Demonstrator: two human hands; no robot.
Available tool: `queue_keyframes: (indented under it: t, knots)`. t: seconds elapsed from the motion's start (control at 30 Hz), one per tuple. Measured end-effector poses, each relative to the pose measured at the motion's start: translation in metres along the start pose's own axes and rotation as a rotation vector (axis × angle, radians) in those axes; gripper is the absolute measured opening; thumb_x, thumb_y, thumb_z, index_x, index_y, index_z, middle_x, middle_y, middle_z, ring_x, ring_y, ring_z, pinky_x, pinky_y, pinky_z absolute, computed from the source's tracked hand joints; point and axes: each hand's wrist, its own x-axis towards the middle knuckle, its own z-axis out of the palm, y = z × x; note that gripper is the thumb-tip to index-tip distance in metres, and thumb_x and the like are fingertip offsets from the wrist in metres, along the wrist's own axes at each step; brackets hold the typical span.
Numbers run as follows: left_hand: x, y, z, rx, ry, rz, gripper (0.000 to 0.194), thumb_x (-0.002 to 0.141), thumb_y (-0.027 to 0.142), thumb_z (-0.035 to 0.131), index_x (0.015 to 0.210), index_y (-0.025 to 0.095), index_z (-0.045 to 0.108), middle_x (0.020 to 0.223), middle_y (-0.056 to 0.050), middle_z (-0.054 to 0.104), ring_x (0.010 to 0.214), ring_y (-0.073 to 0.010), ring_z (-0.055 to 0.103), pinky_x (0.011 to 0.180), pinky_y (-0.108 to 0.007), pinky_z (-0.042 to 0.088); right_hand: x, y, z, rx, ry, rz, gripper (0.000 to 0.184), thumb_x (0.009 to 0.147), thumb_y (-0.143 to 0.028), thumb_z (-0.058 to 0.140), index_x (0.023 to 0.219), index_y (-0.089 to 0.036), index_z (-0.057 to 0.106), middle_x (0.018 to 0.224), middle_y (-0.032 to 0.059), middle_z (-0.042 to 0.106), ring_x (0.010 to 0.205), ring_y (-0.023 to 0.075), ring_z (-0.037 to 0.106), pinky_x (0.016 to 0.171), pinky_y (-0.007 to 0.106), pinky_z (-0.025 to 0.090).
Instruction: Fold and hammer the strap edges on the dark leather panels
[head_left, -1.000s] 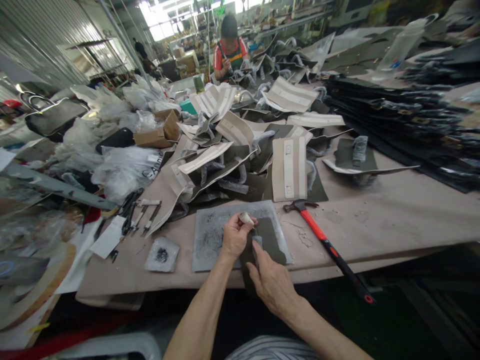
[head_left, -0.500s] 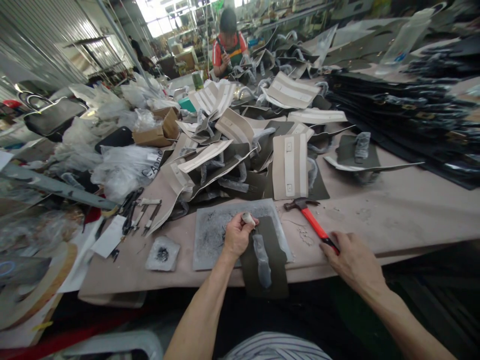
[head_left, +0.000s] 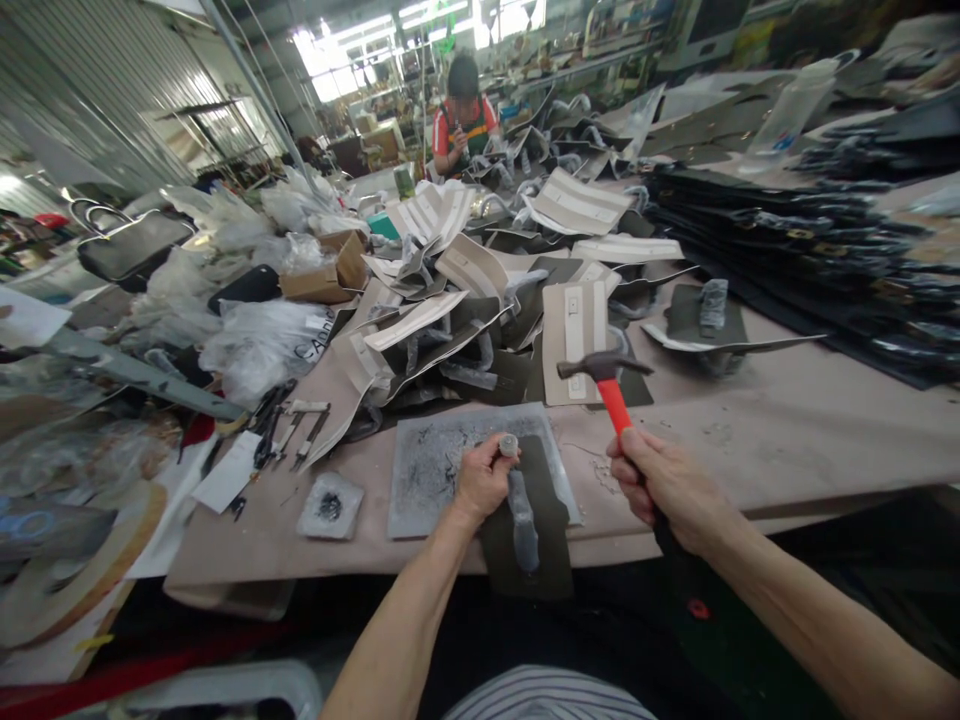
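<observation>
Head view: left hand (head_left: 481, 478) grips tool (head_left: 508, 446) over panel (head_left: 551, 525), right hand (head_left: 666, 482) grips hammer (head_left: 616, 403); likely readying a blow, next move wants steady aim

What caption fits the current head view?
Right hand grips a red-and-black hammer; left hand holds a round-topped tool over a dark panel.

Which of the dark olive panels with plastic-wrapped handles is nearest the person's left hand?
The dark olive panel partly on the rectangular grey slab, at the left hand. It alone overhangs the brown table; the others lie farther back.
</observation>
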Motion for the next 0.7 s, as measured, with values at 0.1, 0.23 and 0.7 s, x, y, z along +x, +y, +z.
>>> queue_keyframes:
  t: [0.1,0.23,0.7]
  knots:
    - [-0.001,-0.004,0.001,0.014,-0.003,0.007,0.017,0.083,0.01,0.058,0.092,0.02,0.069,0.085,-0.002,0.074,0.079,-0.0166,0.068,0.077,-0.027,0.053,-0.016,-0.01,0.007,-0.447,0.138,-0.456,0.037,0.096,-0.056,0.038,0.08,-0.023,0.046,0.056,-0.0044,0.043,0.045,0.011,0.038,0.046,0.026,0.027]
    - [0.0,-0.005,0.001,0.02,0.012,-0.015,0.017,0.082,0.01,0.058,0.091,0.019,0.069,0.081,-0.001,0.073,0.075,-0.0163,0.067,0.073,-0.026,0.052,-0.023,-0.022,0.001,-0.993,0.024,-0.674,0.032,0.096,-0.046,0.043,0.075,-0.022,0.047,0.053,-0.0017,0.048,0.043,0.0108,0.033,0.047,0.028,0.017]
    - [-0.003,-0.011,0.0,0.058,-0.034,0.003,0.015,0.085,0.015,0.057,0.092,0.02,0.07,0.077,0.0,0.071,0.072,-0.0165,0.065,0.071,-0.026,0.051,-0.021,-0.017,0.008,-0.983,-0.041,-0.535,0.032,0.093,-0.048,0.047,0.073,-0.023,0.048,0.051,-0.0015,0.048,0.041,0.0116,0.034,0.047,0.031,0.018]
